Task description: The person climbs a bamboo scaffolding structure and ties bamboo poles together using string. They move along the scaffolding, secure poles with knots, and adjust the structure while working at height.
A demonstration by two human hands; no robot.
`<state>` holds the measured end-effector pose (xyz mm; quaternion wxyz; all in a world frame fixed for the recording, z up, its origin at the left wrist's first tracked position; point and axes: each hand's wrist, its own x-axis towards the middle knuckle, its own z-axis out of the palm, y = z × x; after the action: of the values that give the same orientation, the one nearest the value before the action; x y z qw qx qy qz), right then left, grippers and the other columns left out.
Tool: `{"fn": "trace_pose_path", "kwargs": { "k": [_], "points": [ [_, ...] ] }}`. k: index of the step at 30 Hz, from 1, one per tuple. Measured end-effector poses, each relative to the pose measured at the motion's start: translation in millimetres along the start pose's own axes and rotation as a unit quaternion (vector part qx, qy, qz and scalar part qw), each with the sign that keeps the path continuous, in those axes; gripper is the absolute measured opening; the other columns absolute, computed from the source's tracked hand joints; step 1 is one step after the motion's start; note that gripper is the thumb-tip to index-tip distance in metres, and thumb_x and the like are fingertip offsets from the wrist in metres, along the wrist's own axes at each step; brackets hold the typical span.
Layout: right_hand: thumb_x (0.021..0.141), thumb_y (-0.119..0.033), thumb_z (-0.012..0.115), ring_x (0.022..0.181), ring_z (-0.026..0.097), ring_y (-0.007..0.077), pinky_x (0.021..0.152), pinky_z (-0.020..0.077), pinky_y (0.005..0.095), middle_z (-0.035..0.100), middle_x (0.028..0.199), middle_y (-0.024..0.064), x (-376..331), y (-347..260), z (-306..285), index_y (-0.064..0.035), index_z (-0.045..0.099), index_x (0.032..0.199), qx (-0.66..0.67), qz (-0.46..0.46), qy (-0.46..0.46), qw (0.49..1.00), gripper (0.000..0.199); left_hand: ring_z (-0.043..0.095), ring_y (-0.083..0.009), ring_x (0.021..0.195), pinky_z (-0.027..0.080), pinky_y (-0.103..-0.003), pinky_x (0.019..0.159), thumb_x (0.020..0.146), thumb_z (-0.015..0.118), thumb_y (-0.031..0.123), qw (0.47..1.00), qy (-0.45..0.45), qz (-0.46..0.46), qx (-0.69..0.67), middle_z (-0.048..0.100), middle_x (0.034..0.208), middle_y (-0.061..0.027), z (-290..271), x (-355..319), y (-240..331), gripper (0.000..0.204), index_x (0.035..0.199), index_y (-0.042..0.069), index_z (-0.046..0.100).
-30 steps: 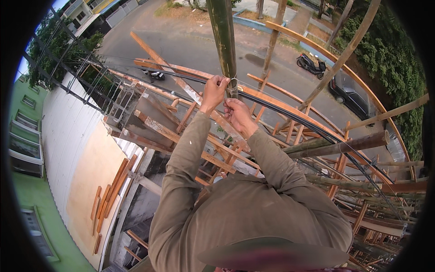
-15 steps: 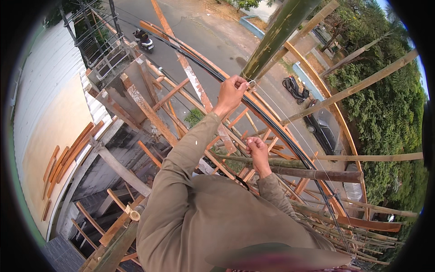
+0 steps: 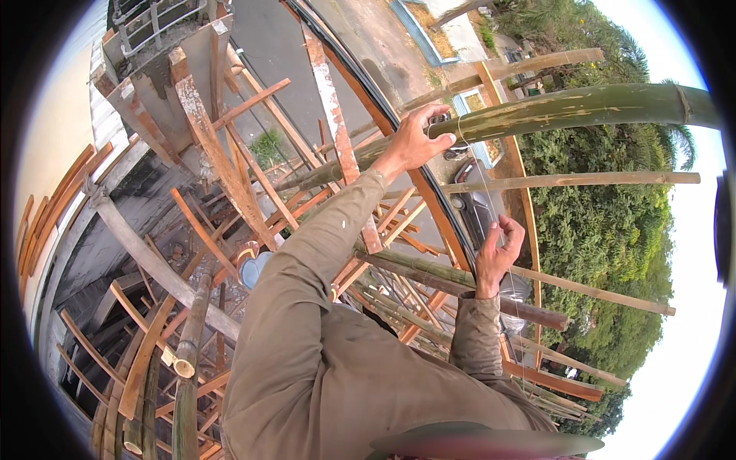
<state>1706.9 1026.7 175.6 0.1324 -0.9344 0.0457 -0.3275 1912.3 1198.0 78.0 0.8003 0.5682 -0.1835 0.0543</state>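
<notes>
A thick green bamboo pole [image 3: 567, 111] runs across the upper right, with a thin pale string [image 3: 484, 184] looped round it. My left hand [image 3: 414, 142] grips the pole just left of the loop, thumb and fingers on either side of it. The string hangs from the loop toward the lower right, passing close by my right hand [image 3: 498, 251]. That hand is raised with thumb and forefinger apart and the other fingers loosely bent; whether it touches the string cannot be made out.
Black cables [image 3: 368, 84] run along a wooden beam beside my left hand. A paint-stained plank [image 3: 331, 100] slants behind my left forearm. Further bamboo poles [image 3: 590, 181] stick out to the right, over a street with a parked dark car [image 3: 471, 195]. Wooden framing [image 3: 207, 130] fills the left.
The view has swung, and the green pole now lies more level. My left hand went from a pinch at the string loop to a grip on the pole. My right hand rose rightward, its fingers spreading.
</notes>
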Motion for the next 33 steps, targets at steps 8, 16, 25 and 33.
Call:
{"fn": "trace_pose_path", "kwargs": {
  "k": [8,16,25,33],
  "points": [
    [0.093,-0.007,0.064,0.101,0.058,0.0295,0.091,0.0457,0.0413,0.060,0.105,0.0137,9.2,-5.8,8.8,0.0008,0.064,0.110,-0.089,0.009,-0.080,0.993,0.019,0.057,-0.0242,0.126,0.041,-0.040,0.111,0.083,0.082,0.030,0.963,-0.177,0.008,-0.205,0.062,0.133,-0.0152,4.7,31.6,-16.9,0.066,0.138,0.002,0.058],
    [0.096,-0.017,0.065,0.096,0.063,0.0299,0.086,0.0497,0.0411,0.065,0.103,0.0163,47.6,-16.3,29.9,0.0009,0.064,0.115,-0.134,-0.020,-0.097,0.986,0.026,0.062,-0.0212,0.115,0.046,-0.036,0.104,0.081,0.083,0.025,0.944,-0.201,-0.044,-0.257,0.068,0.125,-0.0164,0.6,40.7,-29.2,0.061,0.132,-0.002,0.062],
    [0.096,-0.015,0.067,0.079,0.064,0.0169,0.071,0.0520,0.0315,0.068,0.091,0.0108,52.1,-5.9,44.4,0.0020,0.069,0.105,-0.106,0.084,-0.123,0.983,0.020,0.058,-0.0235,0.122,0.043,-0.039,0.108,0.084,0.082,0.032,0.946,-0.194,-0.022,-0.259,0.066,0.127,-0.0138,6.3,36.9,-34.3,0.059,0.134,0.008,0.063],
    [0.095,-0.013,0.070,0.077,0.057,0.0105,0.072,0.0484,0.0263,0.065,0.090,0.0041,50.6,-3.7,47.9,0.0006,0.071,0.099,-0.055,0.073,-0.081,0.992,0.014,0.061,-0.0221,0.118,0.045,-0.038,0.104,0.088,0.077,0.043,0.959,-0.147,0.004,-0.242,0.068,0.124,-0.0127,14.6,29.3,-36.3,0.061,0.135,0.008,0.062]
  ]
}}
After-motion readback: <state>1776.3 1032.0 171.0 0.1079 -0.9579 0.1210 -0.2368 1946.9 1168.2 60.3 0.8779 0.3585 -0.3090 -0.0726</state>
